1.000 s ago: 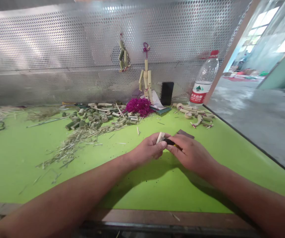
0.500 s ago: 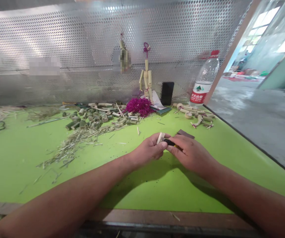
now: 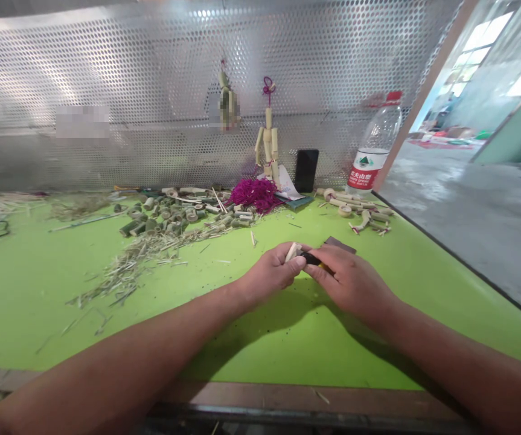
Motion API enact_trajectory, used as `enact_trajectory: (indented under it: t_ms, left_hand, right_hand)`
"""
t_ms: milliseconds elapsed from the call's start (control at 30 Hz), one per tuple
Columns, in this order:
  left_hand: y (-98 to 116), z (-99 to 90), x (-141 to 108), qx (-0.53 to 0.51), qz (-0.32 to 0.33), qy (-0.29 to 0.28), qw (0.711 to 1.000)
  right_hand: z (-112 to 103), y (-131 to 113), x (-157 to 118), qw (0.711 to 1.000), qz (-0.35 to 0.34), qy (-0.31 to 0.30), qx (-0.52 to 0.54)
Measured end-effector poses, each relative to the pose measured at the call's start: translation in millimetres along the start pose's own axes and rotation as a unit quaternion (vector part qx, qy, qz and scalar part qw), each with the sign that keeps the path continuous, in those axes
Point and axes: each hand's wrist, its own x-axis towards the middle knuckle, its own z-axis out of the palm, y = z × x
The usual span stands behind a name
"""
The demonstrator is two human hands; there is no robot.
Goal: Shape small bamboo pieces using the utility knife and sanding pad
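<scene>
A pale bamboo piece (image 3: 293,251) sits in your left hand (image 3: 271,275), with its end poking up past your curled left fingers (image 3: 290,269). These fingers are pressed together and wrap around it, pinching it against the palm. Your right hand (image 3: 351,283) meets it from the other side, its right fingers (image 3: 321,266) pressed together and pinching a dark-handled tool (image 3: 311,260) with a small yellow mark. Your hands nearly hide the tool's working end, so you can't quite tell whether it touches the bamboo, though the two look to be right up against each other.

You're working with both hands together, just above a green tabletop (image 3: 61,338), right of its middle. A dark flat block (image 3: 339,244) lies just beyond your right hand. Farther off, loose bamboo shavings (image 3: 128,272) and a heap of cut bamboo segments (image 3: 165,212) spread to your left. Jointed bamboo parts (image 3: 355,211) lie to the right. Against a perforated metal panel (image 3: 106,72) stand a small bamboo figure (image 3: 267,145), a black phone (image 3: 306,170) and a plastic water bottle (image 3: 373,145), with a magenta tassel (image 3: 255,194) at the figure's foot.
</scene>
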Motion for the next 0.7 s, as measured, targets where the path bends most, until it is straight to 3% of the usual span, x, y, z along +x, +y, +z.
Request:
enact_trajectory:
  t_ms: [367, 700]
  left_hand:
    - [1.8, 2.3, -1.8, -0.032, 0.007, -0.038, 0.999]
    - [0.7, 2.0, -0.2, -0.05, 0.025, -0.057, 0.997]
  right_hand:
    - [-0.8, 3.2, 2.2, 1.0, -0.013, -0.028, 0.001]
    - [-0.3, 1.2, 1.3, 1.0, -0.014, -0.007, 0.017]
